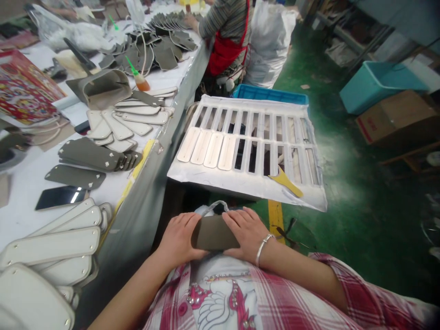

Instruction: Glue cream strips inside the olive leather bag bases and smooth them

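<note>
Close to my body, a dark olive-grey flat piece [215, 233] with a smooth face is held level between both hands. My left hand [180, 236] grips its left end, thumb along the near edge and fingers over the far side. The right end is gripped the same way by my right hand [245, 231], which has a silver bracelet at the wrist. Beyond them lies a white slotted frame [220, 176], with several cream oblong pieces [213, 150] side by side at its lower left. A yellow scraper-like tool [287, 182] rests on its near edge.
On the left table, white riveted panels [55, 245] and olive-grey panels [91, 155] lie stacked near a phone [60, 198]. A glue bottle [140, 81] stands farther back. A co-worker in a red apron [228, 52] sits beyond the frame. At right are a turquoise bin [378, 85] and a cardboard box [398, 119].
</note>
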Motion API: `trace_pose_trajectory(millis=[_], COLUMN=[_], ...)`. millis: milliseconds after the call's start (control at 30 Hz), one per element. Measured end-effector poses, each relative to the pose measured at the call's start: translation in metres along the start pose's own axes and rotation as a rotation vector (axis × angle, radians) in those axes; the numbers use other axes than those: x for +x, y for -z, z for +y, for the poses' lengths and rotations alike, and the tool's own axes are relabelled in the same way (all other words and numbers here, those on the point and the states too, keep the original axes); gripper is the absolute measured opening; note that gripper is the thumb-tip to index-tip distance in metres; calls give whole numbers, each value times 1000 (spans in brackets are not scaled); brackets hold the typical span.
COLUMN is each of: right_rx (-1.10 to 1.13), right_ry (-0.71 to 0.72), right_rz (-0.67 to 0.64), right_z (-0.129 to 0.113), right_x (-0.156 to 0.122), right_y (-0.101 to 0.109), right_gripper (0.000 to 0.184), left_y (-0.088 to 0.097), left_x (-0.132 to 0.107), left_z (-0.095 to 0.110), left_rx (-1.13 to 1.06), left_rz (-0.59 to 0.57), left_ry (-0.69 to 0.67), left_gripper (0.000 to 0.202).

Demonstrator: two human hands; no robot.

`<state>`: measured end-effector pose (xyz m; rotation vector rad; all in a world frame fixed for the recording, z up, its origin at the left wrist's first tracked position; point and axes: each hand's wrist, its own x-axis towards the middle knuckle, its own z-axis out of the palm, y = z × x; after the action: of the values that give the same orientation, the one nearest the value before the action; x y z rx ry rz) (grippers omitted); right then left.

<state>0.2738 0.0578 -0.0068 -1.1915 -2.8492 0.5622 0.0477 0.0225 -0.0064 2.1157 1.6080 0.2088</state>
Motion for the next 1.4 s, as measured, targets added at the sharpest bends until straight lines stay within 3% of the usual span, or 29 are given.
trace_pose_trajectory(millis=[133,233,333,433,500,700,967,1200,1300,1400], right_rx=[-3,-8,-8,-11,-19,-16,-45,-15,199,681], right_ry=[79,69,56,54,60,32,-104,-125,-123,-186], right_rz=[12,17,43,72,82,59,25,-60,-63,1], right_z=[-21,-27,-27,-26,-26,-38,-52,-57,-40,1], right_x=[16,21,18,15,16,29,57,75,71,53], right_y=[-5,-7,-8,-10,-13,-14,-11,-8,4,27], right_gripper=[88,89,86,86,86,88,50,46,46,46], left_y=[1,7,15,16,10,-12,-13,-11,-5,5], left_x=[-1,-5,-20,-38,-44,-39,-33,-31,-36,-37], left_z=[3,-2,-18,-36,-42,-32,-34,-39,-44,-36], left_rx=[-2,-121,-474,-885,-997,-944,-967,-921,-836,-592], left_rz=[18,36,35,7,3,169,220,191,159,240], left_ry=[-9,-37,57,195,242,329,355,369,343,338], left_gripper=[69,72,80,67,58,42,35,37,40,44])
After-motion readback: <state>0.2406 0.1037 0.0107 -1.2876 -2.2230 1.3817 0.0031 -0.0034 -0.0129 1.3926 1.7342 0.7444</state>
